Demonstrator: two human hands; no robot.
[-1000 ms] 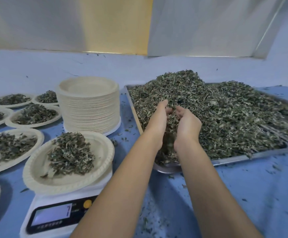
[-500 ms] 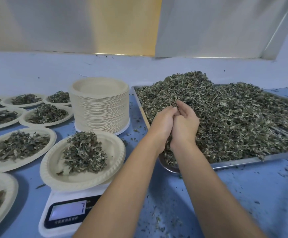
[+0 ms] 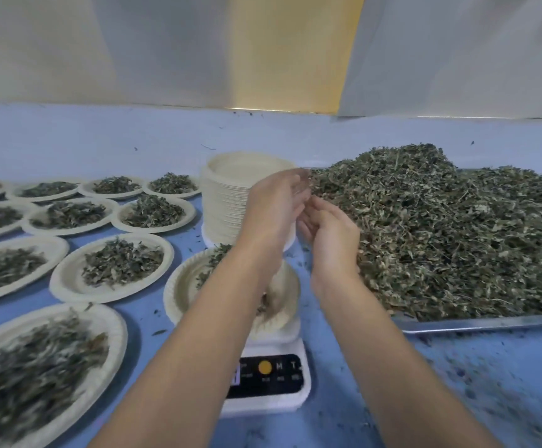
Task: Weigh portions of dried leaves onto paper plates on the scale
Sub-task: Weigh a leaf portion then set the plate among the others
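Saw left hand and right hand held up close together, palms facing, fingers curled into a cup. Couldn't tell whether either gripped any leaves, as the left fingertips were blurred. Hovered above the paper plate sitting on the scale near the desk front. Noted heap of leaves on that plate, mostly hidden behind the left forearm. Found pile of dried leaves in metal tray to the right, stack of empty plates just behind the scale, filled plates spread across the left side.
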